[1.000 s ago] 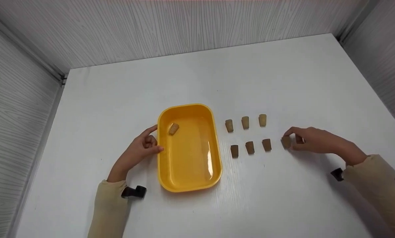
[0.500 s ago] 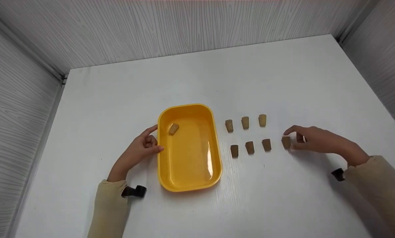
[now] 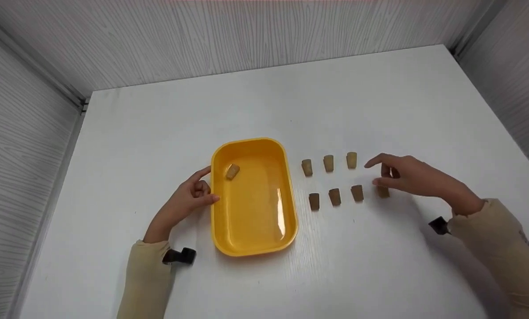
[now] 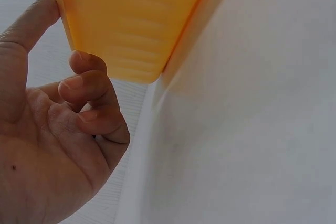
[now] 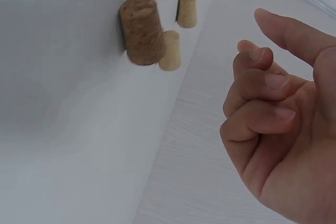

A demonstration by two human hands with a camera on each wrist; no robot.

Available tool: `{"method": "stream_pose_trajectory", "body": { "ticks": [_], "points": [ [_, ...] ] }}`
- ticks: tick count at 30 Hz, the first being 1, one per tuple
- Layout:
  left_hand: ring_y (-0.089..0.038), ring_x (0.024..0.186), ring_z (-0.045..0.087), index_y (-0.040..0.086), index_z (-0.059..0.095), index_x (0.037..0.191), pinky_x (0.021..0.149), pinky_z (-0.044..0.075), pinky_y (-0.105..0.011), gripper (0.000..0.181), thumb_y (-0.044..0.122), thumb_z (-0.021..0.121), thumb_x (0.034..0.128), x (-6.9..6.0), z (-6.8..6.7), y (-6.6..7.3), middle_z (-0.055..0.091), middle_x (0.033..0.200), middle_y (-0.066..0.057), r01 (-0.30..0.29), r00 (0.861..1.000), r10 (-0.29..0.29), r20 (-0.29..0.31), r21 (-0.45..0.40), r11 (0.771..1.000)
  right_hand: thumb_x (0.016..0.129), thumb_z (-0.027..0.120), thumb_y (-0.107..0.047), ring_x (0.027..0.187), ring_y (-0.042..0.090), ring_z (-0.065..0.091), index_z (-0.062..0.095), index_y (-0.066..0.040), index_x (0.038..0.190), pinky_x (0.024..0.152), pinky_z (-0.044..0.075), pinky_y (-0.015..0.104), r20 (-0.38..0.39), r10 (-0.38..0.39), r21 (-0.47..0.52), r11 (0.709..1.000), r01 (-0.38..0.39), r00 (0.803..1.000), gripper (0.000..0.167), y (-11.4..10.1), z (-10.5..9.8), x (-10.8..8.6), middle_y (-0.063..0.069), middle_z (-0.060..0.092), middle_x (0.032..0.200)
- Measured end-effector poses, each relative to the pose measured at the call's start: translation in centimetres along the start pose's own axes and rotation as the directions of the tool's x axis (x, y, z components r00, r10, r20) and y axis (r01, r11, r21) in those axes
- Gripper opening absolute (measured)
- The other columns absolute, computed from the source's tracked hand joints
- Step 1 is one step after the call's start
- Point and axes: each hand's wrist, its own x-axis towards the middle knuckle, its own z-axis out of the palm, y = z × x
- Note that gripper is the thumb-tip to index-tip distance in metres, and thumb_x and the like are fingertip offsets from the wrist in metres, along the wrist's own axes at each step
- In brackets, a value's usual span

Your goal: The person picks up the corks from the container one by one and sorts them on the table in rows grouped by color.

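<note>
My left hand [image 3: 185, 201] holds the left edge of a yellow plastic tray [image 3: 254, 252], thumb over the rim and curled fingers against the outer wall. One light-brown cork [image 3: 232, 172] lies inside the tray near its far left corner. My right hand [image 3: 413, 177] hovers above the table with thumb and index finger apart and nothing between them; its other fingers are curled. Below its thumb, partly hidden in the head view, stands a brown cork [image 5: 142, 30], the rightmost of the near row.
Right of the tray, the near row has three more brown corks, among them a middle one [image 3: 334, 197]. Behind it runs a row of three paler corks, the rightmost cork [image 3: 352, 160] nearest my right index finger. Wood-grain panels [image 3: 264, 35] border the white table [image 3: 264, 106].
My right hand has let go of the rightmost brown cork, then risen and moved away toward the back row. The cork stays at the row's end. My left hand and the tray hold still.
</note>
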Motion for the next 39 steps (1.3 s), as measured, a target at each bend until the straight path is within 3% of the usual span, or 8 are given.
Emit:
{"method": "stream_pose_trajectory", "body": {
  "ticks": [11, 23, 39],
  "points": [
    [-0.008, 0.067, 0.043, 0.013, 0.033, 0.149, 0.064, 0.038, -0.020, 0.075, 0.020, 0.072, 0.0864, 0.2, 0.1, 0.5, 0.049, 0.080, 0.000, -0.010, 1.000, 0.010, 0.008, 0.000, 1.000, 0.095, 0.062, -0.021, 0.062, 0.008, 0.043, 0.057, -0.007, 0.122, 0.059, 0.038, 0.024, -0.060, 0.038, 0.222, 0.975, -0.024, 0.997, 0.031, -4.1, 0.8, 2.1, 0.002, 0.053, 0.075],
    [-0.008, 0.068, 0.043, 0.013, 0.033, 0.149, 0.064, 0.037, -0.021, 0.075, 0.019, 0.072, 0.0861, 0.5, -0.1, 0.9, 0.049, 0.080, -0.001, -0.021, 1.000, 0.020, 0.009, 0.025, 0.999, 0.094, 0.063, -0.024, 0.066, 0.013, 0.045, 0.056, -0.013, 0.126, 0.061, 0.040, 0.022, -0.011, -0.021, 0.271, 0.962, 0.023, 1.000, 0.034, -7.9, 1.9, 5.2, 0.003, 0.053, 0.079],
    [-0.009, 0.069, 0.044, 0.014, 0.033, 0.150, 0.065, 0.038, -0.021, 0.075, 0.022, 0.073, 0.0862, 0.0, 0.0, 0.2, 0.048, 0.082, -0.001, 0.003, 1.000, -0.003, -0.002, 0.010, 1.000, 0.093, 0.064, -0.019, 0.074, 0.018, 0.049, 0.052, -0.007, 0.133, 0.070, 0.044, 0.027, 0.014, -0.117, 0.326, 0.939, 0.106, 0.993, 0.044, -13.5, 3.0, 9.6, 0.004, 0.058, 0.081]
  ]
}}
